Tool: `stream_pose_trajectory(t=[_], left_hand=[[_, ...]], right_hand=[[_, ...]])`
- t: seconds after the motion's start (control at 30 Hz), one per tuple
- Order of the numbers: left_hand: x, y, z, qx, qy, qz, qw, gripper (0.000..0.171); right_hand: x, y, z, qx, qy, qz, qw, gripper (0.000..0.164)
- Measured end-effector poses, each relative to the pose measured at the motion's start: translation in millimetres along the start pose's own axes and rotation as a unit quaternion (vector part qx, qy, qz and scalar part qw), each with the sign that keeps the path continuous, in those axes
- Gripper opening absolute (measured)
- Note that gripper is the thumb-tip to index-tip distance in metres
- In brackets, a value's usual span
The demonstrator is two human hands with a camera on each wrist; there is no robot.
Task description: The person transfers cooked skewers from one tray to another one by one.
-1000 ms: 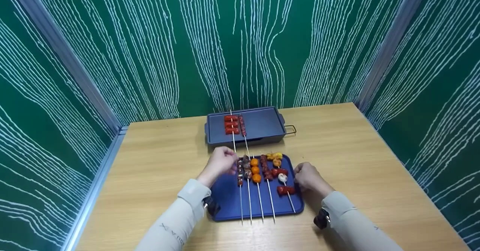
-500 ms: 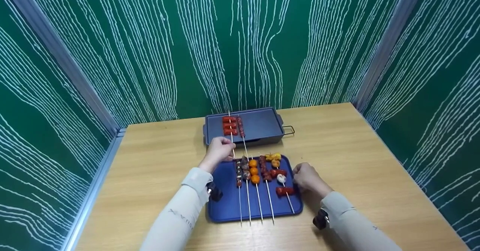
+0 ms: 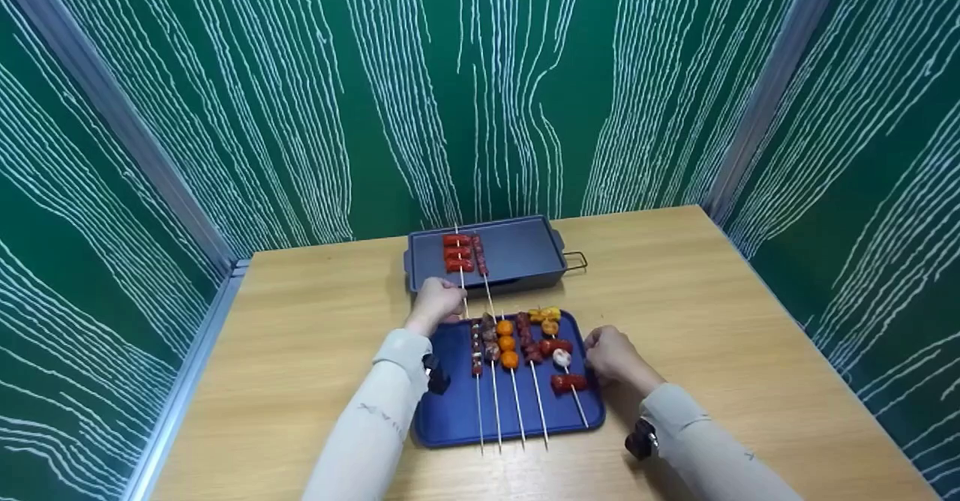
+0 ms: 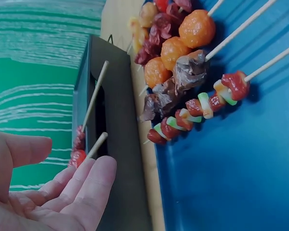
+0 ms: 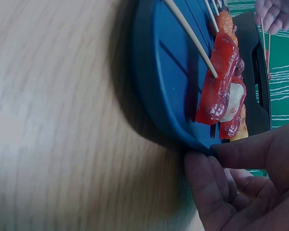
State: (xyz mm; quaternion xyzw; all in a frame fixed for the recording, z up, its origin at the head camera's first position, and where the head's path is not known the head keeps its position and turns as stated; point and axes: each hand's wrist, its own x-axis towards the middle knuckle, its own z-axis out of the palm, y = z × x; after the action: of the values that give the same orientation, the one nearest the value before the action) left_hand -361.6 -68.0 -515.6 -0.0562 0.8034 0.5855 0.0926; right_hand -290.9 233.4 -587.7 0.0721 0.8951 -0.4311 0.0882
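My left hand point(image 3: 439, 301) hovers between the tray and the grill pan, beside the bare stick of a skewer with red sausage pieces point(image 3: 458, 253). In the left wrist view its thumb and fingers are spread apart, the fingertips right at the stick's end point(image 4: 100, 141). A thin dark-red meat skewer point(image 3: 480, 255) lies next to that one on the grey grill pan point(image 3: 525, 250). My right hand point(image 3: 615, 355) pinches the right rim of the blue tray point(image 5: 156, 91) between thumb and fingers.
Several skewers lie on the tray: a thin red-and-green one point(image 3: 476, 347), a dark meat one point(image 3: 490, 336), orange balls point(image 3: 507, 343), dark-red meat point(image 3: 527, 336) and a mixed one point(image 3: 562, 358). Their sticks overhang its front edge. The pan's wire handle point(image 3: 576, 260) sticks out rightward.
My left hand has moved from over the tray's far left corner forward to the stick of the sausage skewer. My right hand stays at the tray's rim.
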Motion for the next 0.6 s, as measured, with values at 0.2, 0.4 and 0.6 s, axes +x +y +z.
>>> stream_pose_trajectory(t=[0.2, 0.4, 0.6], left_hand=[[8.3, -10.4, 2.5, -0.058, -0.028, -0.04, 0.9971, 0.014], [15.8, -15.2, 4.2, -0.141, -0.069, -0.097, 0.9828, 0.01], [24.6, -15.7, 7.4, -0.212, -0.108, -0.123, 0.9635, 0.034]], right_hand=[[1, 2, 2, -0.008, 0.0, 0.0, 1.0, 0.012], [3, 3, 3, 0.006, 0.001, 0.005, 1.0, 0.012], [2, 2, 0, 0.009, 0.003, 0.003, 1.0, 0.012]])
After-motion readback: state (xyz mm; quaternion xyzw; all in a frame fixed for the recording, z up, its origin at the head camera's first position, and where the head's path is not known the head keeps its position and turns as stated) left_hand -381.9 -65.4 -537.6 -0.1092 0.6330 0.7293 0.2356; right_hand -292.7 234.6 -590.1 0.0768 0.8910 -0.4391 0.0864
